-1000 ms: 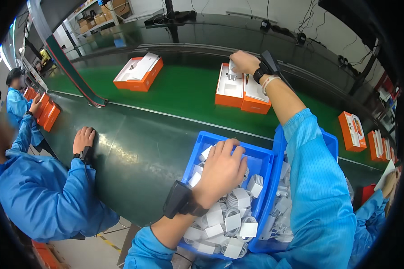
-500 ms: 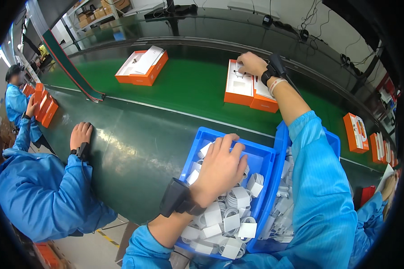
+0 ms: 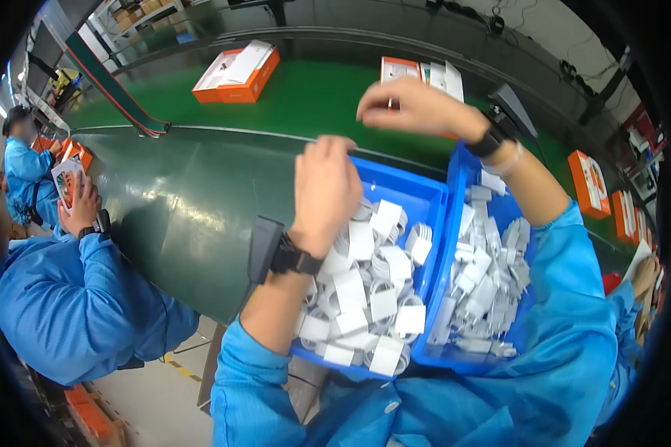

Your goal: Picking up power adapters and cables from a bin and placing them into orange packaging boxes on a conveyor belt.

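My left hand [image 3: 324,190] is over the far left part of a blue bin [image 3: 406,179] full of coiled white cables [image 3: 348,290] with white paper wraps. Its fingers are bent and close together, and whatever they may hold is hidden. My right hand [image 3: 417,108] hovers in front of an orange box [image 3: 399,69], partly covering it. Its fingers are loosely curved, with a gap at the thumb and nothing visible in it. White adapter-like pieces [image 3: 477,272] fill a second blue bin [image 3: 423,339] below my right forearm.
Another open orange box [image 3: 235,91] lies on the green conveyor belt [image 3: 313,108]. More orange boxes [image 3: 589,184] stand at the right. A co-worker [image 3: 82,298] at the left holds a printed box [image 3: 68,179]. A slanted post [image 3: 112,89] meets the table's edge.
My right hand has drawn back from the orange box toward me and left. My left hand has risen from among the cables to the bin's far left side, its fingers now bent together.
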`<move>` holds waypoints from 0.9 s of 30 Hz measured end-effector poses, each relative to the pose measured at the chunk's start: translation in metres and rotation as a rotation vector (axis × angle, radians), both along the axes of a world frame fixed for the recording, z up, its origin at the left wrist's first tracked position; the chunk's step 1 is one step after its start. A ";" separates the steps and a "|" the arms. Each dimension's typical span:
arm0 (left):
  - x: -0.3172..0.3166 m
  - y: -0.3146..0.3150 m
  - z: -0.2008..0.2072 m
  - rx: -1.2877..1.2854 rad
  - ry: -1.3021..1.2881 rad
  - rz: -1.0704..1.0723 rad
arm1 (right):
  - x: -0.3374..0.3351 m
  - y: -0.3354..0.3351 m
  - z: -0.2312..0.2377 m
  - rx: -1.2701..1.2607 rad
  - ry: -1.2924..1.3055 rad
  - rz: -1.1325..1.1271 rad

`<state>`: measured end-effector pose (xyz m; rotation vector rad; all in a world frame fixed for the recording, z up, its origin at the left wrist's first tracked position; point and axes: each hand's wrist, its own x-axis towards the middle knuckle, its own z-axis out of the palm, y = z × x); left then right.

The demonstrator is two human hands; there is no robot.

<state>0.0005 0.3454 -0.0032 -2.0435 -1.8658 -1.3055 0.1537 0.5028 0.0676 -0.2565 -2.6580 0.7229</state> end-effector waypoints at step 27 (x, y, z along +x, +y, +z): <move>-0.005 0.008 -0.014 -0.044 0.013 0.028 | 0.022 -0.082 -0.040 0.681 -0.522 0.353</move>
